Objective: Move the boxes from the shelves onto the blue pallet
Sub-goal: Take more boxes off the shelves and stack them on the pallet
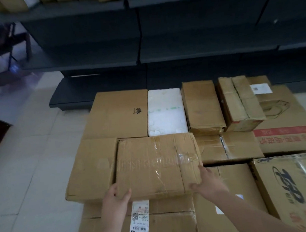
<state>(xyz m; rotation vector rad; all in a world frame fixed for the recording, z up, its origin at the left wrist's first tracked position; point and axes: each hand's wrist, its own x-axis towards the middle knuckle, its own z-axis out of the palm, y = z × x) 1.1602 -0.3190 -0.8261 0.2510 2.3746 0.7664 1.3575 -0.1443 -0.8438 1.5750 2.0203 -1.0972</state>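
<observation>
A taped brown cardboard box point(157, 165) lies on top of the stack of boxes in front of me. My left hand point(116, 195) grips its near left corner, thumb on the top face. My right hand point(206, 182) holds its near right corner, fingers against the side. Several other cardboard boxes point(116, 114) and a white foam box point(166, 111) lie packed together around and under it. The blue pallet is hidden beneath them. Dark grey shelves point(138, 59) stand behind the stack; a few boxes point(9, 4) sit on the top shelf at upper left.
Pale tiled floor point(26, 168) stretches to the left of the stack. A large box with red printing point(286, 136) and a box with a dark logo point(293, 189) lie at the right. A chair-like frame point(5, 49) stands at far left beside the shelves.
</observation>
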